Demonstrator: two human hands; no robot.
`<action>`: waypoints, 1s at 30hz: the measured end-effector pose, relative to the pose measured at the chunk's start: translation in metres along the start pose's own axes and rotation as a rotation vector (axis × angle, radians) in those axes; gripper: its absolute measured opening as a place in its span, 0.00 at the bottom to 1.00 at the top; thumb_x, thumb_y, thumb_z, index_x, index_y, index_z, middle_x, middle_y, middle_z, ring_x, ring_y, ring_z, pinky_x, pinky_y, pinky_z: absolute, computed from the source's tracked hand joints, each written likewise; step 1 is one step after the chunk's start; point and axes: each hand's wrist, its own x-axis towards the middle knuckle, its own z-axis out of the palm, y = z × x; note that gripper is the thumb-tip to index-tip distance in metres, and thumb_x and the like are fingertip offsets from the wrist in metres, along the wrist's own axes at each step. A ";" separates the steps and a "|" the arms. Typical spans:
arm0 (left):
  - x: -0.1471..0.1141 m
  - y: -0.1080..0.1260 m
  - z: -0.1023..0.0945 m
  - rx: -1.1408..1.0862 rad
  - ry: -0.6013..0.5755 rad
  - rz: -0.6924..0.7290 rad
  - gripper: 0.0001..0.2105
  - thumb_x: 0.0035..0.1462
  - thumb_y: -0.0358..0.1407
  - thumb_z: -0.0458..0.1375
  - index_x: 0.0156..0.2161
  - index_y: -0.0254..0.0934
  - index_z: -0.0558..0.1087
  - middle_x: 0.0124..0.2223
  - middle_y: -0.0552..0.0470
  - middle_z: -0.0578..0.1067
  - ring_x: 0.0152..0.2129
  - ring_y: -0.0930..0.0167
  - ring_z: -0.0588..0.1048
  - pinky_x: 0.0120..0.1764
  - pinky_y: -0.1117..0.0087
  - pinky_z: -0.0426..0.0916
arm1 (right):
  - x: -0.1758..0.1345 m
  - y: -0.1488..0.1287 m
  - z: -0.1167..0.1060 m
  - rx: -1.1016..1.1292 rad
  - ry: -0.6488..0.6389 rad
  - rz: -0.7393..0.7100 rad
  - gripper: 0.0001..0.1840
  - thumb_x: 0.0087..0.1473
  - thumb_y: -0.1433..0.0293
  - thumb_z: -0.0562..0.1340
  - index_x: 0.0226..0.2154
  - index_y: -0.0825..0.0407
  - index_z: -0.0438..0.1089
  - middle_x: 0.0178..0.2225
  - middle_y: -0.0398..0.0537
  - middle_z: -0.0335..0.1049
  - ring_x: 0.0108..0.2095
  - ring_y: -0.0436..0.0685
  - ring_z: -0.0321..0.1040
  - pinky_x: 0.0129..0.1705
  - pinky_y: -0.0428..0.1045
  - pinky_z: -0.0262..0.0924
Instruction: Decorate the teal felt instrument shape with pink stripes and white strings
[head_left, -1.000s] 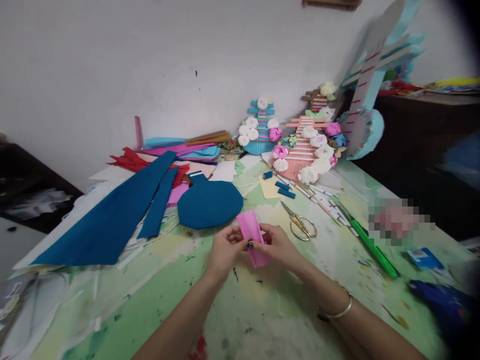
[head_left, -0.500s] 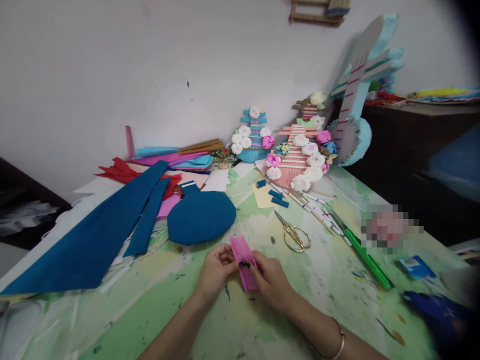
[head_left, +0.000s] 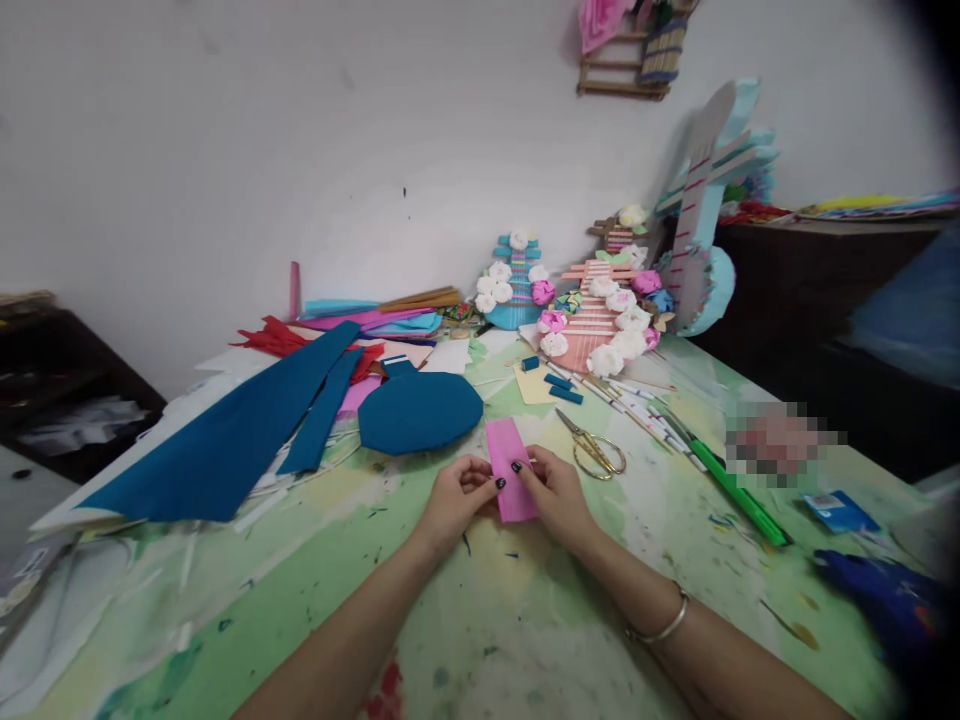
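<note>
A strip of pink crepe paper (head_left: 513,505) is held upright in front of me, spread fairly flat between both hands. My left hand (head_left: 463,492) pinches its left edge, thumb on the near face. On the right edge, my right hand (head_left: 553,488) grips the same paper with its thumb pressed to the front; the fingers behind are partly hidden. Just beyond lies a dark blue rounded paper-covered shape (head_left: 420,412) with a short neck. Gold-handled scissors (head_left: 596,450) rest to the right of my right hand, blades pointing away.
Large blue paper pieces (head_left: 225,440) and stacked coloured paper (head_left: 360,318) cover the left. Flower-decorated instrument models (head_left: 592,325) stand at the back. White sticks (head_left: 637,410), small blue rolls (head_left: 564,394) and a green cutter knife (head_left: 739,490) lie on the right of the painted table (head_left: 570,640).
The pink paper has gone from curled inward to flatter and wider between my hands. My view has tilted up and turned slightly left.
</note>
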 end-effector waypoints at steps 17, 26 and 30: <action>-0.011 0.000 0.006 -0.072 -0.031 0.033 0.12 0.38 0.35 0.68 0.28 0.32 0.72 0.27 0.52 0.74 0.22 0.75 0.71 0.26 0.74 0.66 | 0.002 -0.010 -0.006 0.349 -0.014 0.041 0.15 0.43 0.59 0.65 0.28 0.55 0.70 0.26 0.44 0.70 0.27 0.52 0.64 0.29 0.46 0.58; -0.018 0.002 0.011 0.013 -0.134 0.013 0.10 0.38 0.35 0.67 0.26 0.32 0.72 0.26 0.52 0.73 0.21 0.75 0.70 0.25 0.75 0.64 | 0.001 -0.010 -0.010 0.563 0.036 0.190 0.15 0.38 0.63 0.69 0.27 0.57 0.71 0.27 0.49 0.73 0.26 0.53 0.67 0.29 0.48 0.61; -0.018 0.003 0.011 0.046 -0.172 0.003 0.11 0.38 0.36 0.68 0.27 0.31 0.75 0.26 0.49 0.75 0.21 0.73 0.72 0.26 0.73 0.67 | 0.001 -0.013 -0.011 0.617 0.016 0.219 0.14 0.38 0.64 0.69 0.28 0.56 0.71 0.28 0.49 0.73 0.26 0.53 0.67 0.29 0.48 0.62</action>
